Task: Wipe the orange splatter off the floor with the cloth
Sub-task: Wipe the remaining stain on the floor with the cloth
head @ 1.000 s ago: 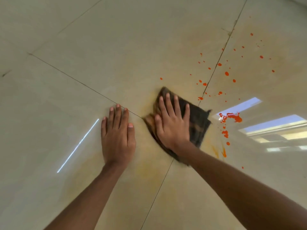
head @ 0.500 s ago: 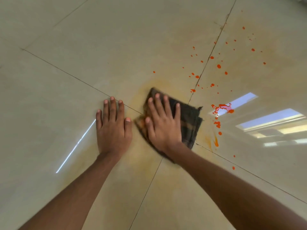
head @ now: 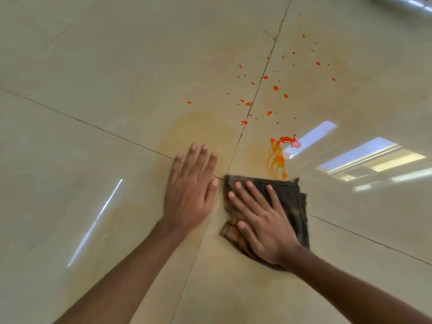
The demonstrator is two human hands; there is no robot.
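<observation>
A dark folded cloth point(head: 291, 202) lies flat on the glossy beige tiled floor point(head: 117, 66). My right hand point(head: 261, 220) presses it down with straight, spread fingers. Just left of it, my left hand point(head: 191, 190) rests flat on the floor, fingers straight, beside the cloth's left edge. Orange splatter point(head: 275, 88) dots the tiles beyond the cloth. A larger orange blob point(head: 285, 139) sits above the cloth, with a smeared orange streak point(head: 277, 163) running down to the cloth's top edge. A pale yellow haze point(head: 201, 129) stains the tile above my left hand.
Dark grout lines point(head: 259, 85) cross near the cloth's top left corner. Bright window reflections point(head: 364, 157) lie on the floor at the right. A thin light streak point(head: 95, 220) shows at the left. A metallic object point(head: 406, 1) is at the top right corner.
My right hand has dragged the cloth toward me and to the right, leaving an orange smear below the large blob. My left hand stays flat on the floor.
</observation>
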